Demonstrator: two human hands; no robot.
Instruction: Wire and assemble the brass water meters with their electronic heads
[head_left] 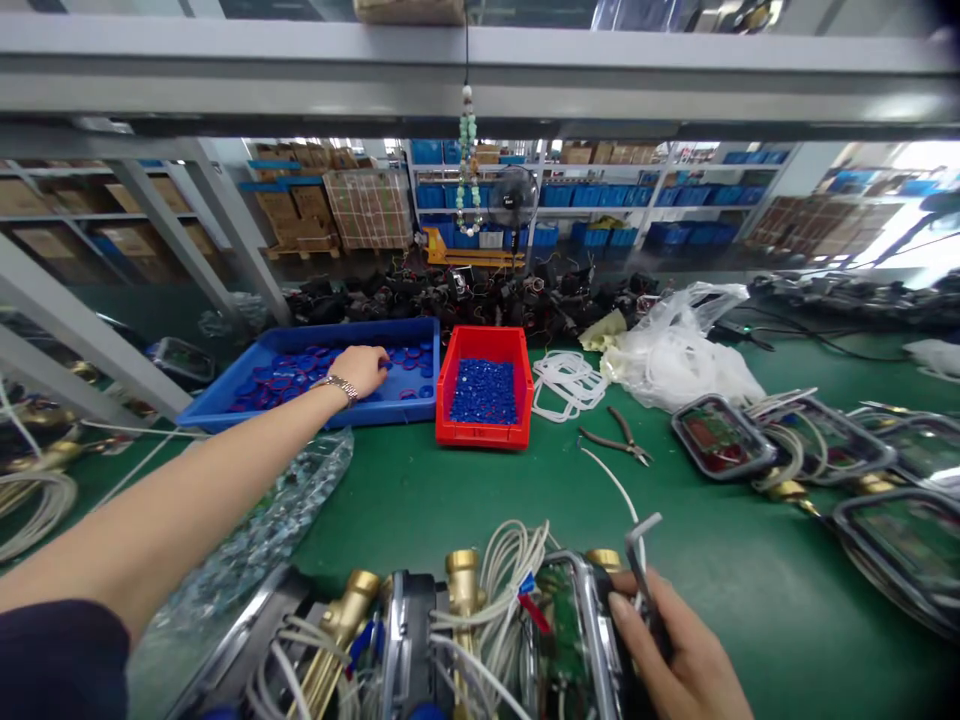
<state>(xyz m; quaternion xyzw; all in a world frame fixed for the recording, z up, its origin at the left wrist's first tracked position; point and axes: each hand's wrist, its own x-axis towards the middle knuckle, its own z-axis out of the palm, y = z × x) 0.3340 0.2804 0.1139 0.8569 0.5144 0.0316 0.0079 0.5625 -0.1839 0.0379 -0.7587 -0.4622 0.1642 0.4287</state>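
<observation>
My left hand point(362, 368) reaches far out into a blue tray point(225, 395) of blue rings, with a metal watch on the wrist. Its fingers curl down onto the rings; whether they hold one is hidden. My right hand point(679, 655) is at the bottom edge, closed around a bent hex key point(640, 545) and resting against an open meter housing point(581, 625) with a green circuit board. Brass-fitted meters point(461, 590) with white cables lie in a row beside it.
A red bin point(450, 385) of small blue caps stands right of the blue tray. Pliers point(619, 438), white gaskets point(568, 378) and a plastic bag point(679, 350) lie beyond. More open meters point(724, 435) crowd the right. A bag of parts point(262, 530) lies left.
</observation>
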